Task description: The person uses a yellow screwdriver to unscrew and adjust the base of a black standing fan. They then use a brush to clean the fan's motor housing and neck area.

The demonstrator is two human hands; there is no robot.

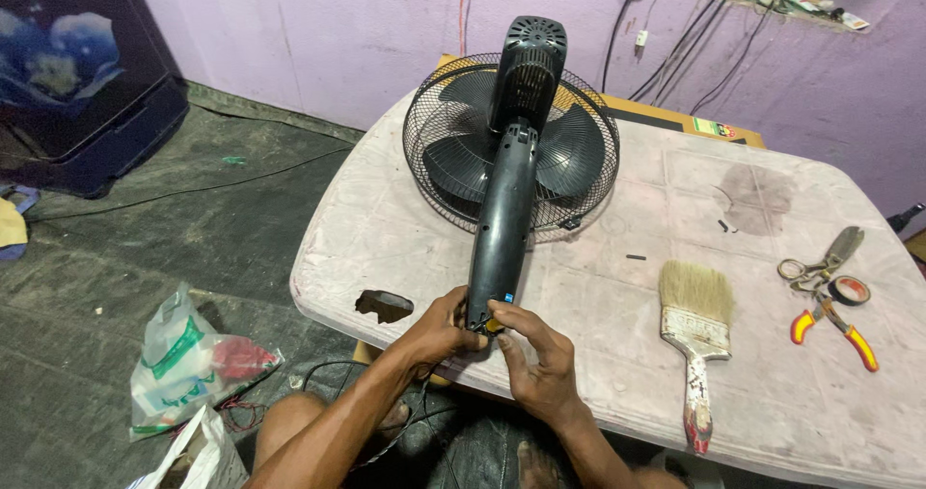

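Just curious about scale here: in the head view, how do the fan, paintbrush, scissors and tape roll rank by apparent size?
1. Black fan
2. Paintbrush
3. Scissors, though lying farther from the camera
4. Black tape roll

fan neck [503, 221], in both hands' grip: black plastic, smooth, faint sheen
grille [434, 113], beyond the grip: thin dark metal wire
table [617, 296], under it: pale, matt, stained, probably plastic
brush [696, 333], right of grip: pale bristles, paint-crusted handle
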